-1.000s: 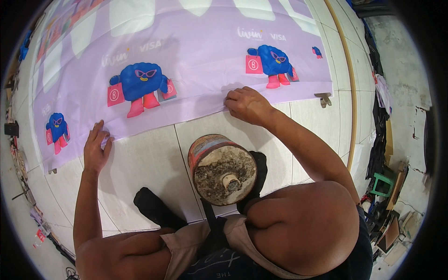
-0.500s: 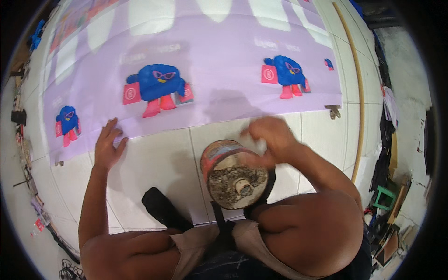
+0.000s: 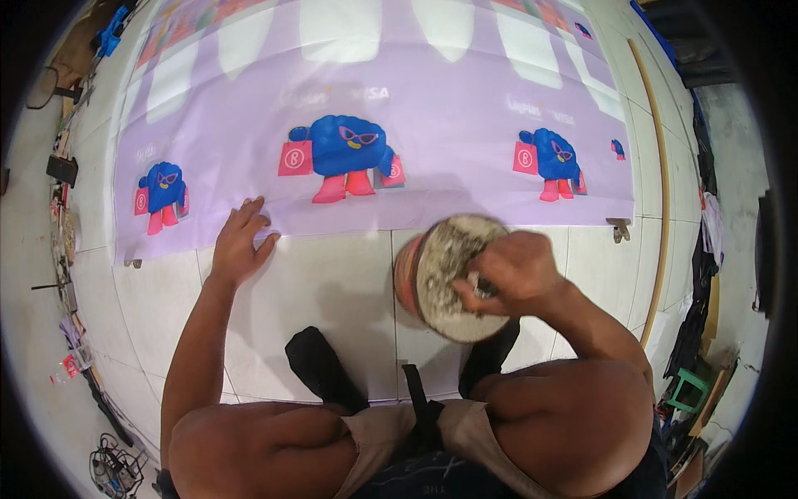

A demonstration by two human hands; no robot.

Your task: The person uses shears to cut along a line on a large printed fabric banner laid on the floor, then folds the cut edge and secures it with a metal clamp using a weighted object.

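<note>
A large lilac printed sheet [image 3: 449,179] with blue cartoon figures lies spread on the tiled floor ahead of me. My left hand [image 3: 239,241] rests with fingers apart on its near edge, toward the left. In front of my right foot is a reddish cylindrical can [image 3: 440,266] with a rough, cement-grey round end. My right hand [image 3: 519,270] is closed around the middle of that end, where the fingers cover most of the stub. The can leans, its far rim overlapping the sheet's edge in view. Metal clips sit at the sheet's near right corner [image 3: 618,229] and near left corner [image 3: 133,263].
A long wooden pole [image 3: 661,183] lies along the sheet's right side. Beyond it are a green plastic stool [image 3: 688,389] and piled clutter by the wall. Tangled cables [image 3: 116,467] lie at the lower left. My black-covered feet [image 3: 320,358] stand near the can.
My right hand, blurred beside the can before, now grips its end. The can has tilted and sits nearer the sheet. My left hand stays at the sheet's edge; the view has shifted.
</note>
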